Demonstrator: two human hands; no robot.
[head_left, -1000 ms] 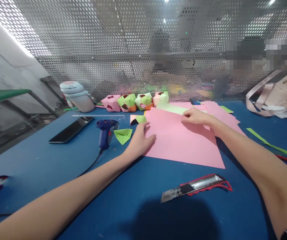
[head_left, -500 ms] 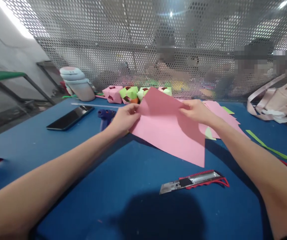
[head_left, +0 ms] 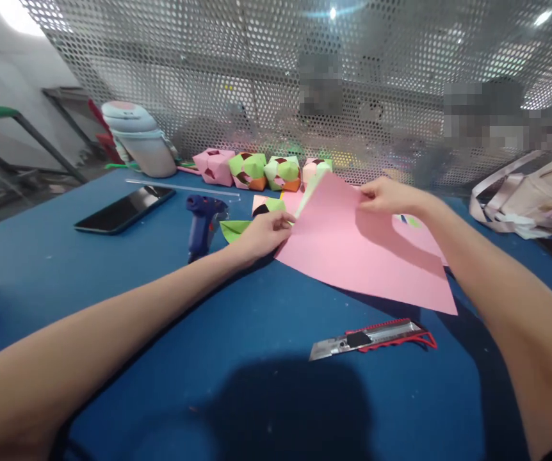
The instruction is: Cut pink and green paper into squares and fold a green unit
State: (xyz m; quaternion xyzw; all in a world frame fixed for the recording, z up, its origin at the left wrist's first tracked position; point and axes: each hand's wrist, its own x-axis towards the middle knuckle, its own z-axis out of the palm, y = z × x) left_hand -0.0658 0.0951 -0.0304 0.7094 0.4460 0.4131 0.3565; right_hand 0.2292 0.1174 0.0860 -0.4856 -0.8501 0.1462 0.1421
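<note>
A pink sheet of paper (head_left: 353, 256) is held up at a slant over the blue table, its far edge raised. My left hand (head_left: 267, 234) pinches its left edge, fingers closed. At the far right edge my right hand (head_left: 385, 197) grips the sheet between thumb and fingers. Pale green paper (head_left: 312, 192) shows behind the raised left corner. Nearer me lies a utility knife (head_left: 374, 338) with a red frame, its blade bared and pointing left. Left of my left hand are a green paper piece (head_left: 234, 229) and a blue glue gun (head_left: 202, 221).
Folded pink and green paper balls (head_left: 248, 171) stand in a row along the perforated metal screen (head_left: 161, 70). A phone (head_left: 125, 209), a clear stick (head_left: 184, 187) and a lidded cup (head_left: 141, 144) sit at the left. At the right rests a pale bag (head_left: 545, 192).
Both hands have moved right with the pink sheet, uncovering the glue gun, the green piece and more paper balls. My view has also shifted slightly.
</note>
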